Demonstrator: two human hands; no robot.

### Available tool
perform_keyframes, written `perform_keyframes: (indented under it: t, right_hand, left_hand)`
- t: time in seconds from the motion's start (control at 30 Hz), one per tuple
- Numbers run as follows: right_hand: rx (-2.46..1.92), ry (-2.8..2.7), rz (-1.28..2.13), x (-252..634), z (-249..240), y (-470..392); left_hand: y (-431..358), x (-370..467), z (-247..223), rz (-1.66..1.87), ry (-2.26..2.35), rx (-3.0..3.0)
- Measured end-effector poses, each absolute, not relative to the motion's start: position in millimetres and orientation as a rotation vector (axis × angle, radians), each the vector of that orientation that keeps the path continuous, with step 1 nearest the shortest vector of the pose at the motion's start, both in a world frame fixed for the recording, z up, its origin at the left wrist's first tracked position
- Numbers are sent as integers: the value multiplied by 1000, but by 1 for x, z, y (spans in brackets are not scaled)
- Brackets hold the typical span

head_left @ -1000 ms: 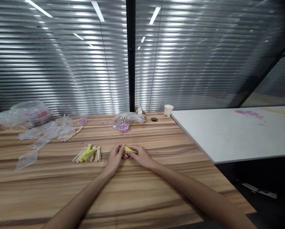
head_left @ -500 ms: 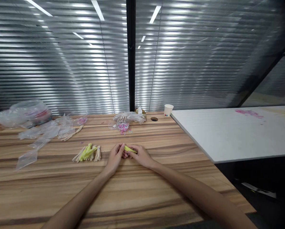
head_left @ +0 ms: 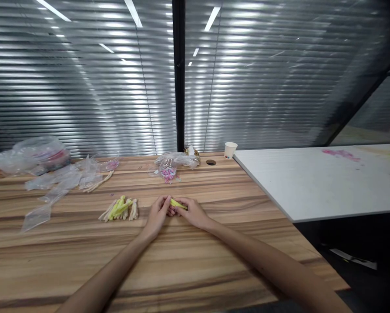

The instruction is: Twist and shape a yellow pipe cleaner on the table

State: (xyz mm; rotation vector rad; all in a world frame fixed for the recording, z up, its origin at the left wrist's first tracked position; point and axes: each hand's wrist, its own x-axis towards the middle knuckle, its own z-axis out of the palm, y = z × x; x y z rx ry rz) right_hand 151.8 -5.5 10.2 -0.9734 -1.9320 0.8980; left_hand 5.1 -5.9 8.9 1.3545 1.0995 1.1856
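Note:
Between my two hands is a short yellow bundle (head_left: 178,203) that looks like soft yarn or cord. My left hand (head_left: 159,210) is closed on its left end, thumb on top. Around its right end the fingers of my right hand (head_left: 193,212) are closed. Both hands rest close together just above the wooden table (head_left: 182,269); the fingertips beneath the bundle are partly hidden. Left of my hands lies a small pile of yellow and cream bundles (head_left: 119,208), tied near their ends.
Clear plastic bags (head_left: 67,178) spread over the table's left side, near some cream cords (head_left: 99,181). At the back are a bag of pink and white small bands (head_left: 168,174) and a paper cup (head_left: 230,150). A white tabletop (head_left: 299,182) adjoins on the right.

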Motion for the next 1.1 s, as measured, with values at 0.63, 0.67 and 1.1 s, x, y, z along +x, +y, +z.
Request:
perform_keyframes:
  t: [0.63,0.67,1.1]
  right_hand:
    - [-973,-1951,864,153,14,-8]
    - [-975,-1953,862,153,14,-8]
    - [-965,-1971,842,153,9,-5]
  left_hand:
    - [-4,3,3,1170,1091,1392]
    - [-4,2,3,1168,1094,1393]
    - [-4,4,5,1177,1096,1404]
